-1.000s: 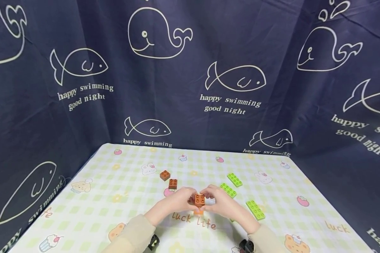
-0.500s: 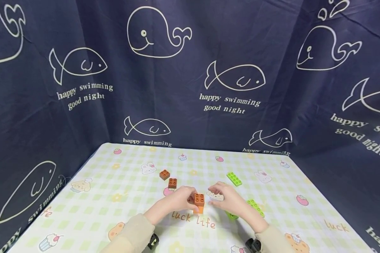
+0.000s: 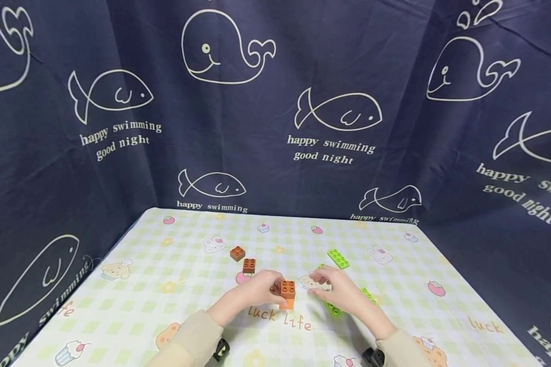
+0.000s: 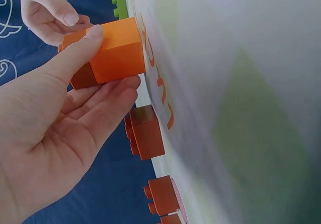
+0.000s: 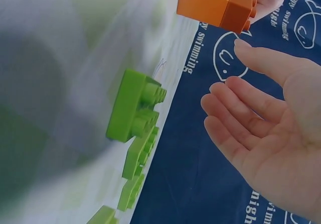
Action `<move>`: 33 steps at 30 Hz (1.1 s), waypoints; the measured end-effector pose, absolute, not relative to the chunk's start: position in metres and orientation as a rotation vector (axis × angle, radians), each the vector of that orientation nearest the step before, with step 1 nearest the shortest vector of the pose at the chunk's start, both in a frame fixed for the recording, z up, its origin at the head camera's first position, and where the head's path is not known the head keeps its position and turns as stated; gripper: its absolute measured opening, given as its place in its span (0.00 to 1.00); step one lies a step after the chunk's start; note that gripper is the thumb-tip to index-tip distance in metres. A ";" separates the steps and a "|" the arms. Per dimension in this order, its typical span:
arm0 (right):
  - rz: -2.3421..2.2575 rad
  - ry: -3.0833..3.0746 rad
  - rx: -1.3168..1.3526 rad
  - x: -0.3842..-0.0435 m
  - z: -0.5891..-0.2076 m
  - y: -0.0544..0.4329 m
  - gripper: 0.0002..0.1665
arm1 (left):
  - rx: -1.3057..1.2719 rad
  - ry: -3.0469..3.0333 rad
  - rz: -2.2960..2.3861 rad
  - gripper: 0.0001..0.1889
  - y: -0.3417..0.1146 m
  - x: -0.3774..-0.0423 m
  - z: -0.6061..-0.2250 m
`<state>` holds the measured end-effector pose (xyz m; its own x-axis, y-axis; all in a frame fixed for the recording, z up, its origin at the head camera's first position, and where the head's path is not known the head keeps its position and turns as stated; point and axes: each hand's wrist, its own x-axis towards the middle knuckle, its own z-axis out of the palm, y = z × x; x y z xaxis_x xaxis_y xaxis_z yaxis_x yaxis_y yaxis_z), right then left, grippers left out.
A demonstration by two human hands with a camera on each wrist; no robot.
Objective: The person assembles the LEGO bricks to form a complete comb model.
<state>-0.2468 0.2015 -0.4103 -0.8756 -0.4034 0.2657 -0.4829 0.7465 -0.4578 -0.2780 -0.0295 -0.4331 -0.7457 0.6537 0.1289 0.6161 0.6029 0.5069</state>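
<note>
My left hand (image 3: 259,286) pinches a two-brick stack over the tablecloth, thumb on one side and fingers on the other. An orange brick (image 4: 120,53) forms its lower part. Fitted on top is a darker, reddish-brown brick (image 3: 287,289) with studs facing up. To the right of the stack, my right hand (image 3: 339,289) is held in the air, apart from it. Its fingers are loosely bent and hold nothing, as the right wrist view shows. Below and around that hand lie green studded bricks (image 5: 131,106), partly covered by it in the head view.
Two reddish-brown bricks (image 3: 237,253) lie beyond the left hand. One green eight-stud brick (image 3: 338,258) sits farther back on the right. A checked, cartoon-printed cloth (image 3: 133,306) covers the table. Dark blue curtains (image 3: 266,127) with whales and fish stand around its back and sides.
My right hand has let go of the brick stack and moved off to the right, over the green bricks. My left hand stays on the stack, which has hardly moved.
</note>
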 end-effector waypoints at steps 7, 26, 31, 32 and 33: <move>0.807 -2.793 0.677 -0.245 -0.411 0.206 0.18 | 1.082 2.746 0.844 0.20 -0.029 -0.278 -0.433; 0.833 -2.833 0.541 -0.239 -0.413 0.216 0.21 | 1.051 2.722 0.863 0.22 -0.030 -0.277 -0.432; 0.842 -2.831 0.516 -0.237 -0.414 0.217 0.21 | 1.061 2.722 0.869 0.21 -0.030 -0.278 -0.432; 0.844 -2.831 0.513 -0.237 -0.414 0.218 0.21 | 1.062 2.722 0.871 0.21 -0.030 -0.278 -0.432; 0.847 -2.832 0.512 -0.236 -0.415 0.218 0.21 | 1.060 2.720 0.874 0.21 -0.030 -0.278 -0.432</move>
<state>-0.2363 0.2180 -0.4146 -0.9320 -0.2805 0.2293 -0.3604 0.7835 -0.5062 -0.2776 -0.0302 -0.4325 -0.7540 0.6468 0.1150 0.5927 0.5942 0.5438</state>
